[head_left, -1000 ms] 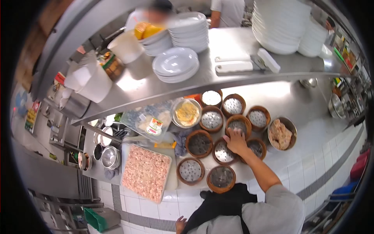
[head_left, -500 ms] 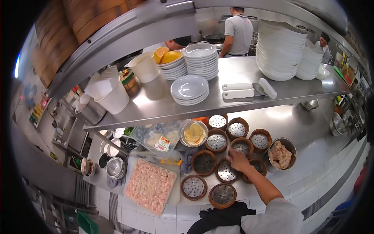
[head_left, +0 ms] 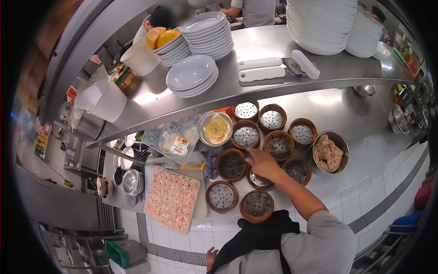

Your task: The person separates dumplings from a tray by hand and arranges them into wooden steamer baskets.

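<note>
Over the round steamer baskets, my right hand is stretched out with its fingers pointing left, and nothing shows in it. It partly covers a steamer basket with a perforated metal plate. Its fingertips are by the rim of a darker-based steamer basket; whether they touch is unclear. My left hand hangs low beside the black apron, partly hidden, with no object visible in it. Nearest my body are two more steamer baskets.
A metal pot of raw minced meat stands right of the baskets. At left lies a tray of pink meat portions. The steel shelf above carries stacked plates and white-handled tools. Co-workers stand beyond.
My right hand has moved left from over the middle baskets toward the darker basket. My left hand has come into view at the bottom. The camera view has shifted.
</note>
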A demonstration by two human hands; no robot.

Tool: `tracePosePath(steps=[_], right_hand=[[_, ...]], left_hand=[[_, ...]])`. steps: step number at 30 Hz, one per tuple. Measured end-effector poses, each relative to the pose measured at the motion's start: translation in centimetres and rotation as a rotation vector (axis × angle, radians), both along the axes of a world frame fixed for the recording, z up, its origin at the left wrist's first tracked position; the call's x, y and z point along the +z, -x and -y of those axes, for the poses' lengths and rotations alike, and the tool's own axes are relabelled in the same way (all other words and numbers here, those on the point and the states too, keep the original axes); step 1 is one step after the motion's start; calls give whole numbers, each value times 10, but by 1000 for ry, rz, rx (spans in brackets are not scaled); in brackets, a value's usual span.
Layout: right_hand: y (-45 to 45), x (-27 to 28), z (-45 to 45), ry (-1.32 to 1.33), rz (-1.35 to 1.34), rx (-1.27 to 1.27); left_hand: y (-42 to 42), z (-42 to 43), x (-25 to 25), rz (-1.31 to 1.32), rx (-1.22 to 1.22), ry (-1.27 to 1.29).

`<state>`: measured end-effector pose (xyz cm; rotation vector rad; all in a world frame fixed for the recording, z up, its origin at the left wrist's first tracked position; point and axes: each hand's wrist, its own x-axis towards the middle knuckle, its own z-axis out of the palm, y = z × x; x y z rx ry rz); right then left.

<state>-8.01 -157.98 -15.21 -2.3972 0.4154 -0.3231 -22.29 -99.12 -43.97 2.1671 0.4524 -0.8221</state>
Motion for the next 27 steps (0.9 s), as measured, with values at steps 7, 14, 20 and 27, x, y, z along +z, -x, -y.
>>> tracePosePath(steps=[7,14,20,27], right_hand=[[-85,-70,32,357,-125,15],[-92,-34,38,234,-434,286],[-99,-44,44,191,-352,199],[-55,-8,-12,212,-206,165]], left_hand=[[17,2,-1,14,112,106],[49,1,9,-40,-153,-219],[79,-1,-7,52,-59,22],[64,19,1,-177,520,366]])
